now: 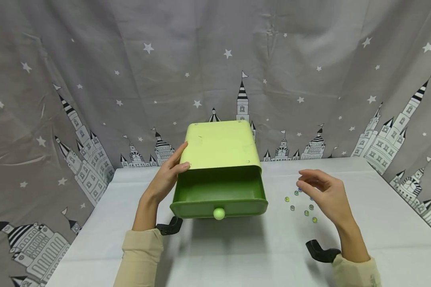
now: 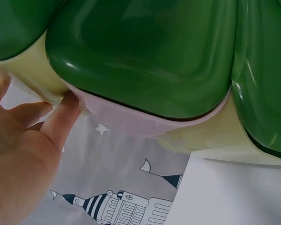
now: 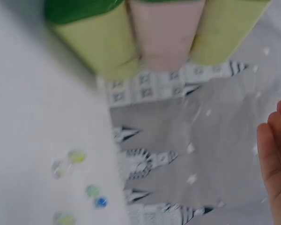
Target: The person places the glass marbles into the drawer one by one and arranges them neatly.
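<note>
A small drawer cabinet [image 1: 220, 143] with a yellow-green casing stands in the middle of the white table. Its top green drawer [image 1: 219, 208], with a light green round knob [image 1: 219, 213], is pulled out, and the visible inside is bare. My left hand [image 1: 166, 175] rests at the cabinet's left side, thumb on the top front corner and fingers along the side. In the left wrist view, its fingertips [image 2: 68, 105] touch the casing. Over on the right, my right hand [image 1: 325, 193] hovers above small glass marbles [image 1: 307, 213], fingers loosely bent, nothing visible between them.
Lower sections of the cabinet show in the left wrist view, including a pink casing [image 2: 126, 115] between yellow-green ones. A grey curtain [image 1: 215, 59] with stars and castles hangs behind the table [image 1: 230, 259]. Black wrist-worn pieces sit under both wrists.
</note>
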A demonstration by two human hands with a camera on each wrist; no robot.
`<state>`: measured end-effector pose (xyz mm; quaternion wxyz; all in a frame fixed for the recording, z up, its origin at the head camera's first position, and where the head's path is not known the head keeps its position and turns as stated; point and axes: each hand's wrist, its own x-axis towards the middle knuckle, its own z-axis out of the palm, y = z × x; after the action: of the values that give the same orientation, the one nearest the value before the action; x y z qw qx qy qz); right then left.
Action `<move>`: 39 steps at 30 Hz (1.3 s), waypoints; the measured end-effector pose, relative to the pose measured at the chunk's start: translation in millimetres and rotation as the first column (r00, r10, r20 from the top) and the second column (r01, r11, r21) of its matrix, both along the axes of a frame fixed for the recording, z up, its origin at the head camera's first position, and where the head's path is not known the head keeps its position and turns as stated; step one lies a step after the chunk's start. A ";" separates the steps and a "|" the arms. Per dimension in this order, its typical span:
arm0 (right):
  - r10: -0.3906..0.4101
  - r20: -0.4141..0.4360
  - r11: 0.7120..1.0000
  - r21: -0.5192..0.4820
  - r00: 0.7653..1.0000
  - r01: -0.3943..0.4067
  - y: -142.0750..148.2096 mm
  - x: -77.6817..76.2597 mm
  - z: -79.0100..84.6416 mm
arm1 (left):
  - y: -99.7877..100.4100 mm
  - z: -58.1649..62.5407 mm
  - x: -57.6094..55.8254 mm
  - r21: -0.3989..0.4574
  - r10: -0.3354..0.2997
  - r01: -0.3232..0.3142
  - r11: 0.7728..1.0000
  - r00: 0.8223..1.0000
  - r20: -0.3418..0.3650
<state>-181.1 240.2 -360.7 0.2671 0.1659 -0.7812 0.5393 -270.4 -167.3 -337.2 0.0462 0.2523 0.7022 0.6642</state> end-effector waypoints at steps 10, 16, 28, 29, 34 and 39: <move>-0.108 0.101 0.991 0.091 0.989 0.099 13.8 -15.4 -25.2 | 0.8 -0.8 -0.5 -0.002 0.011 -0.011 1.000 1.000 -0.004; -0.148 0.166 0.983 0.132 0.975 0.127 15.2 -19.0 -36.0 | 0.6 -1.8 -0.5 -0.003 0.017 -0.017 1.000 1.000 -0.009; -0.188 0.304 0.976 0.165 0.934 0.143 18.8 -25.8 -57.1 | 1.2 -3.3 -0.9 0.004 0.016 -0.016 1.000 1.000 -0.007; -0.189 0.307 0.975 0.171 0.933 0.141 18.6 -26.5 -59.0 | 1.2 -3.2 -0.9 0.003 0.016 -0.016 1.000 1.000 -0.006; -0.163 0.351 0.979 0.173 0.922 0.107 17.4 -28.3 -66.5 | 0.7 -2.1 -0.2 0.002 0.017 -0.017 1.000 1.000 -0.004; -0.168 0.429 0.973 0.219 0.888 0.078 17.8 -28.3 -73.7 | 1.0 -1.5 0.0 0.003 0.015 -0.015 1.000 1.000 0.000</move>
<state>-209.5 258.1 -434.4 0.0978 0.0139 -0.8796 0.4653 -270.4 -166.3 -338.8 0.0411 0.2471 0.7031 0.6655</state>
